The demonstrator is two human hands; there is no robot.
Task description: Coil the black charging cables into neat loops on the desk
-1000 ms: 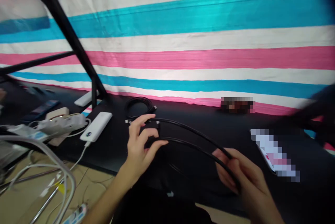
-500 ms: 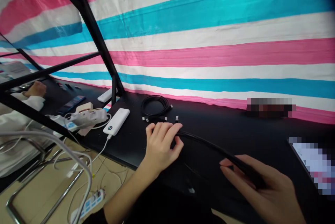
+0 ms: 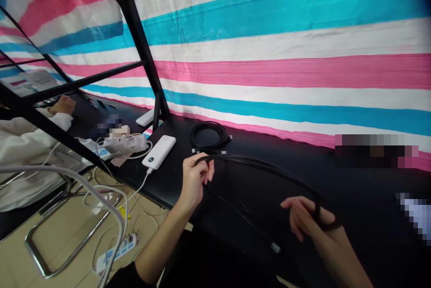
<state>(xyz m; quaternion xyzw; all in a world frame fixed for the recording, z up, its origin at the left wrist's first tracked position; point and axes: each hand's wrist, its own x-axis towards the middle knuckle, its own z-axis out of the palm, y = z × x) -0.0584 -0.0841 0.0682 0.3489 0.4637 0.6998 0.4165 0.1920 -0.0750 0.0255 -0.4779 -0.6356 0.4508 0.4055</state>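
Observation:
A black cable (image 3: 259, 161), doubled into several strands, arches over the table between my two hands. My left hand (image 3: 195, 180) is closed around its left bend. At the other end, my right hand (image 3: 316, 223) has its fingers curled with the strands looped across them and the back of the hand. One loose end with a pale metal connector (image 3: 275, 247) dangles between the hands near my lap. Behind the left hand lies a coiled black cable (image 3: 193, 136), with a few pale plug ends beside it.
Left of the coil lies a white power bank (image 3: 159, 151) with a white cable plugged in. A power strip (image 3: 125, 145) sits beyond the black frame post (image 3: 148, 61). Another person's hand (image 3: 64, 105) rests farther left. A pixelated bright object (image 3: 415, 218) lies at right.
My left hand has turned and lifted, now gripping the cable in a bend. The strands have risen into a wider arc, and the loose connector end has come into plainer view.

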